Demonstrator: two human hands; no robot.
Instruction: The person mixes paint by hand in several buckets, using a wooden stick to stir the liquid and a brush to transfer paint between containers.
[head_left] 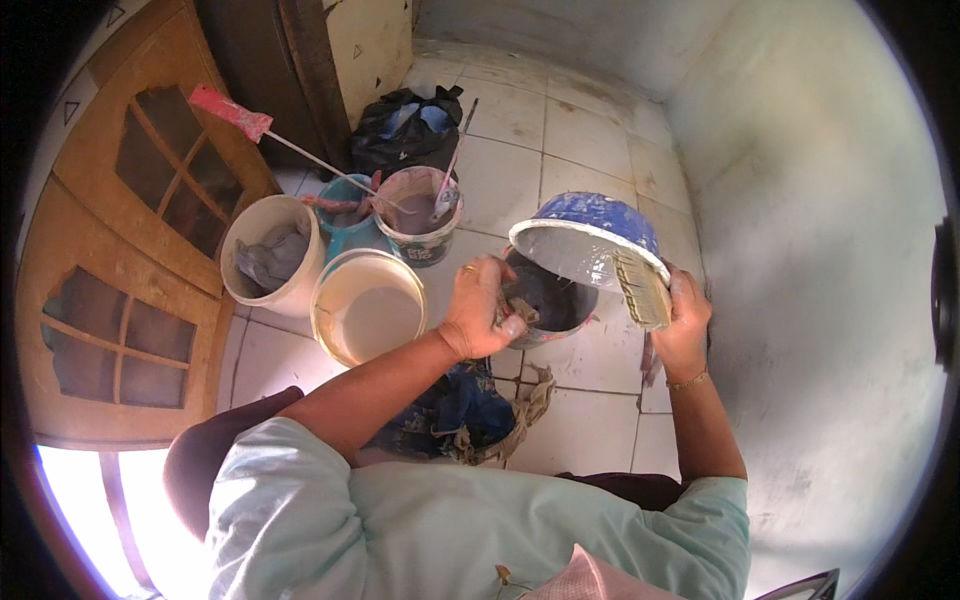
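My right hand [686, 312] grips the rim of a blue basin [597, 212] with a paint-spattered outside and a whitish inside. The basin is tilted, its opening toward a dark-filled bucket [560, 325] below. A wide, pale-bristled brush [641, 287] is at the basin's near rim, against the same hand. My left hand [480, 308] is closed at the bucket's left side. Something small and khaki [522, 311] shows by its fingers; I cannot make out its kind. The hand hides part of the bucket's rim.
Left of the bucket stand a cream bucket [322, 318], a white bucket [232, 262], a teal bucket [357, 240] and a grey-filled bucket [424, 249] with a red-handled roller [232, 112]. Behind is a black bag [400, 150]; dirty cloths [455, 415] lie nearer. A wall [810, 300] rises right.
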